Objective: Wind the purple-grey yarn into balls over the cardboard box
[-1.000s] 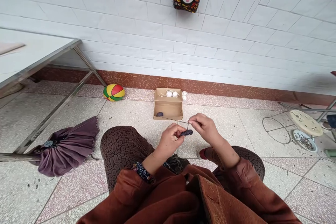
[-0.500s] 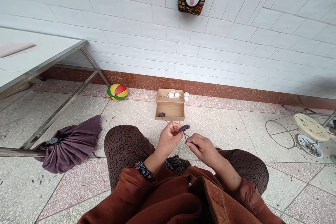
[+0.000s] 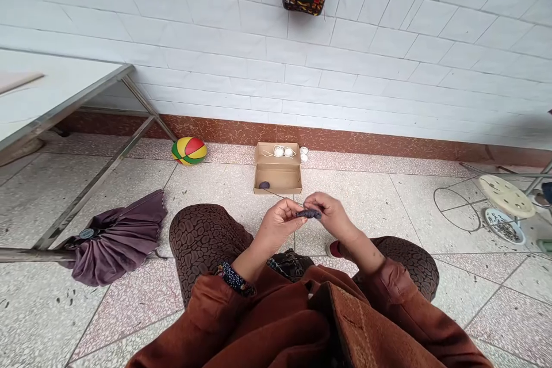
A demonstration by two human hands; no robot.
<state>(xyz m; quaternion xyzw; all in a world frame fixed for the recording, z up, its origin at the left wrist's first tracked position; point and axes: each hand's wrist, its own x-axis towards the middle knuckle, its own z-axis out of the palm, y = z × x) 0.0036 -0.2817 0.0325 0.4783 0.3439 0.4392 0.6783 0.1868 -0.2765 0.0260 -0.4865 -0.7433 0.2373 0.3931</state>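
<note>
My left hand [image 3: 275,223] is closed, pinching one end of a small dark wound bundle of yarn [image 3: 309,214] between thumb and fingertips. Close against the bundle's far side is my right hand [image 3: 333,214], its fingers pinched together on the dark yarn strand; the exact grip is partly hidden. Beyond both hands, an open cardboard box [image 3: 280,177] stands on the floor. A dark yarn ball [image 3: 264,185] lies in its near left corner, with a thin strand running towards my hands. White yarn balls [image 3: 283,151] rest in the box's lid part.
More white balls [image 3: 304,154] sit right of the box. A colourful ball [image 3: 188,150] lies by the wall. At left are a metal-framed table [image 3: 103,77] and a purple umbrella [image 3: 121,241]. A stool [image 3: 506,195] and a bowl [image 3: 504,227] stand at right.
My right hand has risen from below the bundle, drawing the strand up to its far side. The bundle now lies more level in my left hand. The view has shifted slightly.
</note>
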